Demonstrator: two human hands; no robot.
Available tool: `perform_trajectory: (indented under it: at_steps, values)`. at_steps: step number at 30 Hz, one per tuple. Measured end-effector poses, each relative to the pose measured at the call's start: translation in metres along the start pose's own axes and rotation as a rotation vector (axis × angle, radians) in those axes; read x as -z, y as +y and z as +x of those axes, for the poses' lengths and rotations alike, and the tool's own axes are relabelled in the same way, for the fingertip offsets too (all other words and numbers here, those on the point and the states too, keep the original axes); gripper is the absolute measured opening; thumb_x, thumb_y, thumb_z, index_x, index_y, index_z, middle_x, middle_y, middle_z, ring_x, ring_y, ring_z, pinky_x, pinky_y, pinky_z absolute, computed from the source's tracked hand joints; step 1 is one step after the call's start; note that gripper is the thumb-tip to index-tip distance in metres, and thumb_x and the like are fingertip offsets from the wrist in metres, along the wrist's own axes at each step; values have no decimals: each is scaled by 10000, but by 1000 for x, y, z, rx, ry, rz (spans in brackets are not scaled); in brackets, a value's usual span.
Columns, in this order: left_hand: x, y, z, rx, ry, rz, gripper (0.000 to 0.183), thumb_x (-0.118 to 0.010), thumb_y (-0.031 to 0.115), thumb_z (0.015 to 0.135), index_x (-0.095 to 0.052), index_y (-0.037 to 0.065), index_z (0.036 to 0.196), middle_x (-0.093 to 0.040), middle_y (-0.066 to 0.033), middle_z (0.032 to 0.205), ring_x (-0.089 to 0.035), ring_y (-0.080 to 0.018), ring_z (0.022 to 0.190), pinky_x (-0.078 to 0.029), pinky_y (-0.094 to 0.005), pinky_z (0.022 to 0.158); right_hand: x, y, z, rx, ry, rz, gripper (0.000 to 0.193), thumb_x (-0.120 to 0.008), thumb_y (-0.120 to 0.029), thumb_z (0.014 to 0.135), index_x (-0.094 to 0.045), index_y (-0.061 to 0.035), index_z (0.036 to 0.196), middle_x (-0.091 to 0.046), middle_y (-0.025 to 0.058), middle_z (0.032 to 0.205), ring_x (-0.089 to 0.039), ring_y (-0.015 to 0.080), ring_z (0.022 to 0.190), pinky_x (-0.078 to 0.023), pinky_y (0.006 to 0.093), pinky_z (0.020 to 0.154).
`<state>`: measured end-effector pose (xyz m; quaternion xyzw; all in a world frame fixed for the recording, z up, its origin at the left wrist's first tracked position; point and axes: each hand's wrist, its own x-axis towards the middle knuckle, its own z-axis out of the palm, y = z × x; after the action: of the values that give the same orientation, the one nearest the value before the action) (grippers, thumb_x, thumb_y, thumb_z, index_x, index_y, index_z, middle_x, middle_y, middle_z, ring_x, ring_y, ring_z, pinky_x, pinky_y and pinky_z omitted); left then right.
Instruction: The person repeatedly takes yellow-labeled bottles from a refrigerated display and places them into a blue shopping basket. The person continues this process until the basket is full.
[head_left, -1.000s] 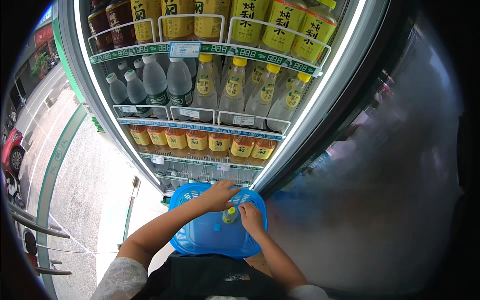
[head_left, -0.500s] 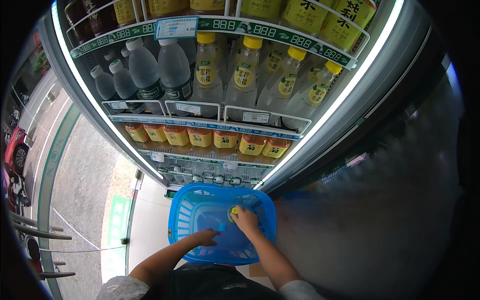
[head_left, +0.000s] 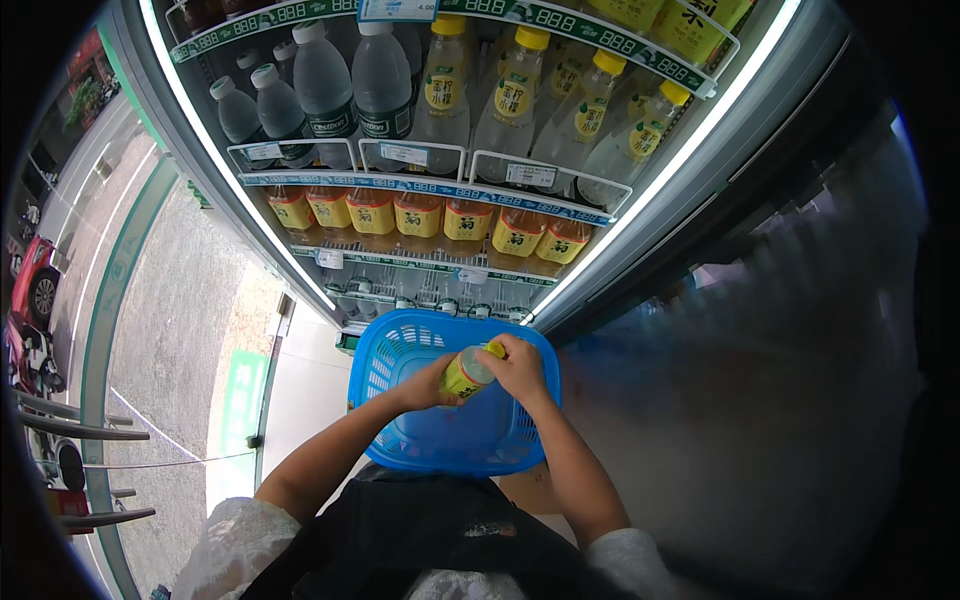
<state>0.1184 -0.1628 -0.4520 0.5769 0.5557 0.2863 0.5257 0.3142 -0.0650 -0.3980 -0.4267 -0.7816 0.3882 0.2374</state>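
Note:
A drink bottle [head_left: 467, 374] with a yellow cap and yellow-green label lies tilted between my hands, above a blue plastic basket [head_left: 440, 440]. My left hand [head_left: 428, 388] is closed around the bottle's labelled lower part. Near the yellow cap, my right hand [head_left: 520, 370] grips the bottle's top end, its thumb and fingers bent round it. Slotted walls surround the basket, and its visible floor is blue; my hands and the bottle cover part of it.
An upright drinks cooler [head_left: 420, 180] stands just ahead, its wire-fronted shelves lined with water bottles [head_left: 325, 85], yellow-capped bottles [head_left: 500, 105] and amber drink bottles [head_left: 417, 215]. Pale floor tiles [head_left: 310, 370] lie left of the basket. Farther left, a red car [head_left: 37, 285] stands outside.
The bottle has come up from inside the basket in my right hand. My left hand, previously apart from it, now holds its body. The cooler and basket sit higher in view.

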Motion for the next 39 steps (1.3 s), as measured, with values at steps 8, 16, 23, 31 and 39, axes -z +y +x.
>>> perform_trajectory:
  at_steps: [8,16,23,31,39]
  values:
    - [16,63,-15,83,-97,-481,834,-826,250,815,-366,21,1472,-554,-159,1340,-540,-290,1257,-436,-414,1068,20,-29,-1,-91,208,349,468,-688,-408,942,-655,-9,1185,-636,32,810,-619,128,693,-501,297,584]
    - [67,164,-13,-235,74,-174,902,-805,395,820,-342,17,1495,-569,-193,1339,-572,-304,1236,-451,-398,1034,81,-124,12,120,102,105,836,-825,-439,797,-448,-9,1407,-643,146,1207,-651,273,1103,-544,382,908]
    - [117,327,-35,-860,537,342,925,-811,227,818,-247,55,1531,-363,-205,1485,-407,-351,1381,-378,-437,1111,200,-263,53,594,189,315,618,-856,-242,791,-528,-41,1275,-678,144,1174,-692,270,1064,-568,383,910]
    - [145,415,-26,-1063,989,1046,687,-771,157,771,-483,13,1377,-404,-196,1372,-443,-397,1276,-406,-449,1070,290,-400,97,770,612,-211,627,-855,-291,772,-541,-56,1261,-706,130,1125,-701,267,1034,-559,389,899]
    - [174,432,3,-1013,1065,1138,730,-769,189,767,-452,-21,1390,-435,-198,1343,-467,-384,1260,-406,-438,1071,301,-425,133,775,762,-354,717,-866,-337,718,-547,-69,1301,-710,146,1125,-690,331,1029,-532,432,921]
